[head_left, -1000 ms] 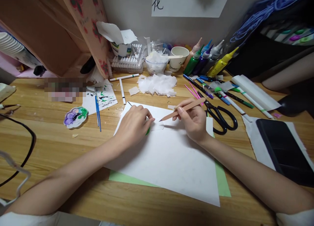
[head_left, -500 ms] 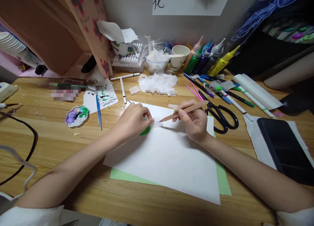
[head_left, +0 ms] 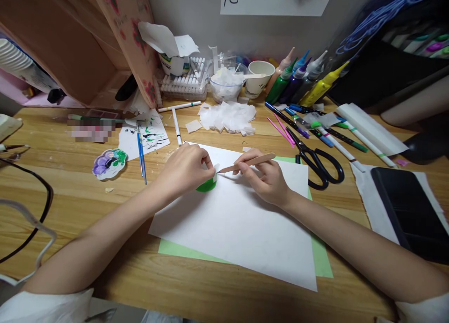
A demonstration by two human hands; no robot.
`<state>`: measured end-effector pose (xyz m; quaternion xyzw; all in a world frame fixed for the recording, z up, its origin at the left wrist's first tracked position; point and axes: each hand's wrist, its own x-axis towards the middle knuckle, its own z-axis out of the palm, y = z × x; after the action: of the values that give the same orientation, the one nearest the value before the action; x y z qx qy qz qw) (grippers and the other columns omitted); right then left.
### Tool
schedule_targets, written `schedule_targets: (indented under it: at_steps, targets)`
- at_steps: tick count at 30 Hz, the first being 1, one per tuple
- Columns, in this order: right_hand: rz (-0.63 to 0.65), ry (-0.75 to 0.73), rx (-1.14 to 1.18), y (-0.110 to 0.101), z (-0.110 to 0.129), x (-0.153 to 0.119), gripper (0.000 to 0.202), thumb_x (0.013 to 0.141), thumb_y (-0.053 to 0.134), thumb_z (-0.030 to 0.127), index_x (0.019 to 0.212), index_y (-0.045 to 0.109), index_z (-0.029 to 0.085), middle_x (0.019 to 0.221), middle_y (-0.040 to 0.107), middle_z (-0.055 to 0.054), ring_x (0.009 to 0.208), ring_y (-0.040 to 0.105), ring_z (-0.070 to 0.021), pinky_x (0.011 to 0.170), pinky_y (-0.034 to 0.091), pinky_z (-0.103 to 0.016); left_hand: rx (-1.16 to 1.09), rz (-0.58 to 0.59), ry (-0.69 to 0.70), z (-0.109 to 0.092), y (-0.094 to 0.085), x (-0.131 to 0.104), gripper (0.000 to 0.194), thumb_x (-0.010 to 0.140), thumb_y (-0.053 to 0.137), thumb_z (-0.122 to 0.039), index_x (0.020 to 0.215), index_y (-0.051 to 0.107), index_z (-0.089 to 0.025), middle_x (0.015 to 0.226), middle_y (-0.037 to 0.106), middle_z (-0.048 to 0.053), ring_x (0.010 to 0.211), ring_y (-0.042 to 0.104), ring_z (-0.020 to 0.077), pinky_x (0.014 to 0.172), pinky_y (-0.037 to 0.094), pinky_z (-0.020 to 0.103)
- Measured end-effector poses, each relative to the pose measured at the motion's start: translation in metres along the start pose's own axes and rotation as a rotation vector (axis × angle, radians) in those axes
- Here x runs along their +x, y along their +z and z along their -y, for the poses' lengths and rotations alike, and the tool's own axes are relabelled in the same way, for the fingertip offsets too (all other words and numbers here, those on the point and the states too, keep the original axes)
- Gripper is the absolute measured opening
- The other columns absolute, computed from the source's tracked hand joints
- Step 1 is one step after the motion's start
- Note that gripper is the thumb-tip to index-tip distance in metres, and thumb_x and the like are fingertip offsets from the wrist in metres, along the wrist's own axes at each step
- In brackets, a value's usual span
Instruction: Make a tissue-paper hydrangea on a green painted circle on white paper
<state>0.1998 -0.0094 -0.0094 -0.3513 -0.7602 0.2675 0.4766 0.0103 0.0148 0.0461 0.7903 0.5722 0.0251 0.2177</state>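
My left hand point(head_left: 191, 166) rests over the upper left of a white paper sheet point(head_left: 242, 229), thumb and forefinger pinched on a small white piece of thin paper point(head_left: 215, 173). Just below those fingertips lies a bright green rounded patch point(head_left: 206, 186); whether it is paint or a cut-out I cannot tell. My right hand point(head_left: 263, 175) is closed around a flat wooden craft stick point(head_left: 253, 161) with a dark pointed tip. That tip points left and meets or nearly meets the small white piece. Beneath the white sheet, a pale green sheet point(head_left: 189, 252) sticks out at the edges.
Black-handled scissors point(head_left: 315, 166) and several markers point(head_left: 336, 145) lie to the right, near a black phone-like case point(head_left: 407, 206). White paper scraps point(head_left: 228, 118), a paper cup point(head_left: 259, 79) and paint bottles point(head_left: 321, 86) stand behind. A paint palette point(head_left: 109, 164) and blue brushes point(head_left: 141, 154) lie left.
My right hand has moved left, bringing the craft stick's tip close to my left fingertips. The small white piece has shifted left over the green patch, and more of the patch shows.
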Motion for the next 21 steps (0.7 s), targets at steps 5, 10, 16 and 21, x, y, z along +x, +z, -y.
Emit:
schedule_targets:
  at_steps: [5, 10, 16, 21]
  targets:
    - [0.005, -0.036, -0.016, 0.001, -0.002, 0.000, 0.016, 0.089, 0.047, 0.016, 0.078, 0.058, 0.020, 0.079, 0.063, -0.003, 0.072, 0.059, -0.0147, 0.067, 0.047, -0.032, -0.044, -0.102, 0.028, 0.010, 0.000, -0.002, 0.022, 0.076, 0.057, -0.040, 0.077, 0.064, -0.019, 0.079, 0.063, 0.004, 0.078, 0.056, 0.0208, 0.065, 0.039, 0.029]
    - [0.011, -0.101, -0.003, 0.003, -0.006, -0.001, 0.014, 0.088, 0.047, 0.013, 0.081, 0.056, 0.021, 0.079, 0.063, -0.003, 0.069, 0.059, -0.0146, 0.067, 0.046, -0.034, -0.029, -0.342, -0.050, 0.044, 0.006, -0.010, 0.016, 0.084, 0.047, -0.031, 0.082, 0.056, -0.018, 0.082, 0.060, 0.004, 0.077, 0.054, 0.0178, 0.065, 0.038, 0.029]
    - [0.097, -0.169, -0.064, 0.007, 0.003, 0.009, 0.014, 0.087, 0.046, 0.011, 0.088, 0.055, 0.021, 0.079, 0.062, -0.003, 0.070, 0.056, -0.0158, 0.066, 0.044, -0.033, -0.156, -0.401, -0.026, 0.071, 0.023, -0.023, 0.010, 0.084, 0.049, -0.025, 0.085, 0.057, -0.020, 0.084, 0.059, 0.002, 0.075, 0.054, 0.0150, 0.068, 0.042, 0.027]
    - [0.184, -0.147, -0.174, 0.013, 0.017, 0.029, 0.012, 0.088, 0.044, 0.013, 0.083, 0.050, 0.021, 0.075, 0.059, -0.004, 0.069, 0.053, -0.0165, 0.063, 0.044, -0.030, -0.185, -0.418, 0.003, 0.072, 0.024, -0.024, 0.011, 0.083, 0.051, -0.024, 0.084, 0.061, -0.020, 0.081, 0.060, 0.001, 0.072, 0.054, 0.0138, 0.067, 0.042, 0.026]
